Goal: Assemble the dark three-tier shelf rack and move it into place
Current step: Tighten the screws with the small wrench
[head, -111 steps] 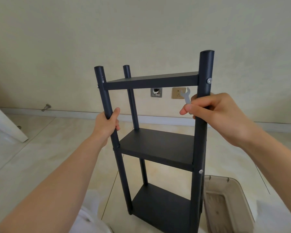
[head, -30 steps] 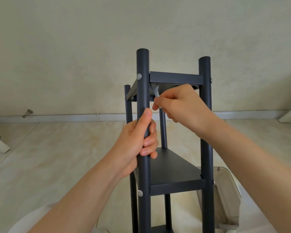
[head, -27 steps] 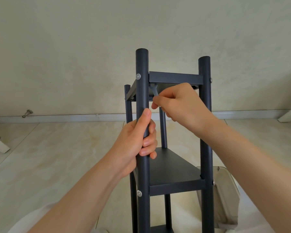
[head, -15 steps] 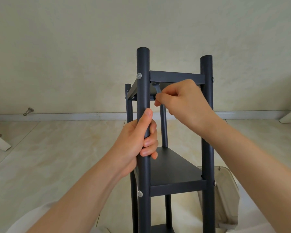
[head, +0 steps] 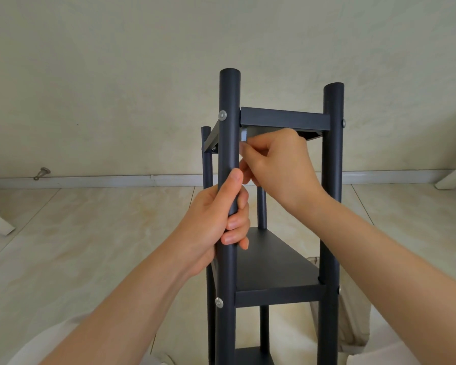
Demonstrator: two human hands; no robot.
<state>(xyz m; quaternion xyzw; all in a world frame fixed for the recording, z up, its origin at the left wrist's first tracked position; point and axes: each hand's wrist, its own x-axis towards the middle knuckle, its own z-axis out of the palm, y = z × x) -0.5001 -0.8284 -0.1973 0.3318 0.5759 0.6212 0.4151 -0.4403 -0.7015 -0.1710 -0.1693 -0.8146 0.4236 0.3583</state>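
Tightening step: the left hand (head: 216, 219) wraps the near post (head: 229, 143) of the rack (head: 331, 193). At its one o'clock, the right hand (head: 279, 164) pinches a wrench (head: 244, 135) under the top shelf (head: 284, 118). The next move likely calls for a short, steady turn.

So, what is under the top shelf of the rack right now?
Under the top shelf, the right hand pinches a small grey wrench beside the near post. Any bolt there is hidden.
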